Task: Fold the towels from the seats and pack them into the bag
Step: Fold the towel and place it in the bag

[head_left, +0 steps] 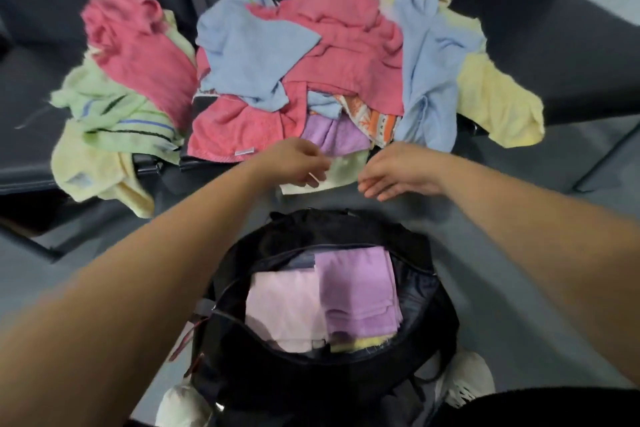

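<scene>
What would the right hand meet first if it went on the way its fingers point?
Probably the pale towel lying between the hands: the right hand has its fingers pointing across it, with the left hand just beyond. Depth is unclear from this view.

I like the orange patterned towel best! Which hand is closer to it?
Right. The right hand is just below the orange patterned towel; the left hand is farther off, down to its left.

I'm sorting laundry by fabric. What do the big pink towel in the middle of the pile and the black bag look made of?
pink towel: likely cotton terry, matte and fuzzy, crumpling in soft folds.
black bag: probably a woven synthetic like nylon, with a faint sheen and a limp, sagging rim; the blur leaves it open.
</scene>
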Action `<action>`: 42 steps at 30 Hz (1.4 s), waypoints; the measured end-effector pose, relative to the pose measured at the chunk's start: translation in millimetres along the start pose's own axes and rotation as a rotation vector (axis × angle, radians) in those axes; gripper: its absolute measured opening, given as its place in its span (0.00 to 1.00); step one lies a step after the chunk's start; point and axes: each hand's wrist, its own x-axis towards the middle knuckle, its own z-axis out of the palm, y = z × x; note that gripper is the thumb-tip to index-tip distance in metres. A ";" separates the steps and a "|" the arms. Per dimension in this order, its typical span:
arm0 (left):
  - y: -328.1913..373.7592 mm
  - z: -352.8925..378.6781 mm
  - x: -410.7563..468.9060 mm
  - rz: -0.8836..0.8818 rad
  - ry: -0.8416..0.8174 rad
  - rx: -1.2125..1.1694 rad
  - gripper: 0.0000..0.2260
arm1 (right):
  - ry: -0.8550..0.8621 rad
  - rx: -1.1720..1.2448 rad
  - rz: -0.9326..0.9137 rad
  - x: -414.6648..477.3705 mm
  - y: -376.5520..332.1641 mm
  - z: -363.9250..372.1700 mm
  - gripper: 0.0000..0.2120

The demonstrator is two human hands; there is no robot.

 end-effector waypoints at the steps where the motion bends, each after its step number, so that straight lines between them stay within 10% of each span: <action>1: 15.7 -15.7 -3.2 0.026 0.067 -0.013 0.09 | 0.070 0.030 -0.068 -6.1 -18.1 -10.0 0.04; 8: 49.7 -70.5 26.1 0.093 0.548 0.212 0.07 | 0.627 -0.185 -0.295 -7.0 -81.4 -48.8 0.05; 19: 10.2 -98.4 83.7 -0.042 0.582 0.421 0.10 | 0.573 -0.494 -0.511 67.3 -101.7 -33.6 0.16; 32: 65.2 -151.2 -4.8 0.441 0.388 0.243 0.06 | 0.431 -0.369 -0.757 18.1 -155.6 -16.7 0.38; 37: 110.4 -160.4 -80.6 0.527 0.166 0.158 0.05 | 0.306 -0.421 -0.859 -37.9 -190.7 11.8 0.05; 42: 131.7 -176.5 -127.2 0.517 0.372 0.387 0.04 | 0.393 -0.343 -0.872 -84.5 -201.2 15.5 0.07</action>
